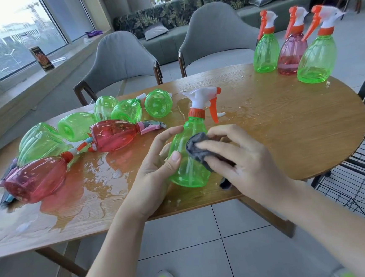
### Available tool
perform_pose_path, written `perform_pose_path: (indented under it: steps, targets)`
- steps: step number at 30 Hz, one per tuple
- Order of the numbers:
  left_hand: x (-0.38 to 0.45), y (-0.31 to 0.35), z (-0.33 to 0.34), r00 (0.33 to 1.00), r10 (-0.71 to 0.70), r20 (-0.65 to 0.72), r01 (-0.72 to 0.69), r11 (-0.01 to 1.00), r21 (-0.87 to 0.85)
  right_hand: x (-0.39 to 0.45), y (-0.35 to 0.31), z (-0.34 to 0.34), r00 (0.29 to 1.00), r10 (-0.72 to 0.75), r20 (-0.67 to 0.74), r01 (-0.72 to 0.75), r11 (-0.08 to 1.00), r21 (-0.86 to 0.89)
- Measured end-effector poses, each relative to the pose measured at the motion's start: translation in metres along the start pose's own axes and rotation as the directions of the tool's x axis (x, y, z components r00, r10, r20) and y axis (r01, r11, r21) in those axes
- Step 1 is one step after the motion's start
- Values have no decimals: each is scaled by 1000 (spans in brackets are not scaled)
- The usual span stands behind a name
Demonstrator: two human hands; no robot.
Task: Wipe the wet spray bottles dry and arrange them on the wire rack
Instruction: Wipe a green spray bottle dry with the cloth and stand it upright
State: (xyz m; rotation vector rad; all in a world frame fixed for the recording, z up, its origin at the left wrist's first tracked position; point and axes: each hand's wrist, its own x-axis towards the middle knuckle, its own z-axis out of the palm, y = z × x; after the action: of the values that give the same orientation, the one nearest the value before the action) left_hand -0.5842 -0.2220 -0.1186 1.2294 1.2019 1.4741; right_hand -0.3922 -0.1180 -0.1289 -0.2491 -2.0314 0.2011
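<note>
Currently, by size, largest first:

Wooden table — oval, with puddles spread across its left and middle parts.

Wire rack — black, at the right edge of the view, just beside the table; no bottle shows on the shelves in view, so arranging appears not yet begun.

Pile of lying bottles — green and red, tipped on their sides in the wet patch at left; judged still to be wiped. This is the larger share of the work.

Three upright bottles — two green, one pink, orange triggers, standing together at the far right of the table; probably dried already, though a few drops lie near them.

Green spray bottle — upright in hand above the near table edge; the piece in progress.

Left hand — fingers and thumb wrapped round the bottle's body.

Right hand — fingers curled on the cloth, pressing it to the bottle's side.

Grey cloth — bunched, small.
</note>
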Motion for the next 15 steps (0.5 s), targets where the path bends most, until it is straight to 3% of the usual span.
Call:
perform_pose_path:
  steps: [8,12,15]
  targets:
    - [-3,2,0,996,90,22,-93,968,233,13,9,-4,969,226,-96,-224,974,35]
    - [-2,1,9,987,158,-18,-140,919,368,10,3,0,904,410,-125,-388,906,169]
    - [-3,2,10,985,169,-40,-138,901,411,6,0,3,892,435,-122,-405,890,207]
